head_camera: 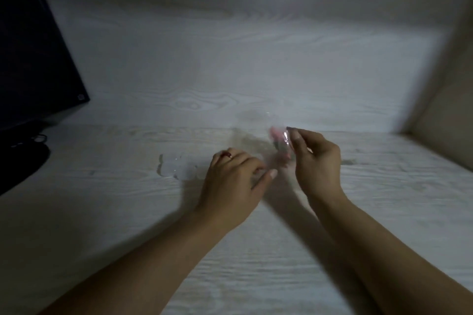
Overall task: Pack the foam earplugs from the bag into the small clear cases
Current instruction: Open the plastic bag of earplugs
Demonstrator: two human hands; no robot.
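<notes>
My right hand (316, 161) pinches the top edge of a clear plastic bag (280, 144) and holds it up above the table. Blurred pink and dark shapes show inside the bag. My left hand (234, 181) is just left of it and lower, fingers curled with the thumb stretched toward the bag's bottom; whether it holds the bag or something small is too blurred to tell. Small clear cases (176, 167) lie on the table just left of my left hand.
The surface is a pale wood-grain table (128, 225) backed by a pale wall. A dark monitor (33, 59) stands at the far left, with its black base and cables (25, 153) below. A beige side panel (450, 115) closes off the right.
</notes>
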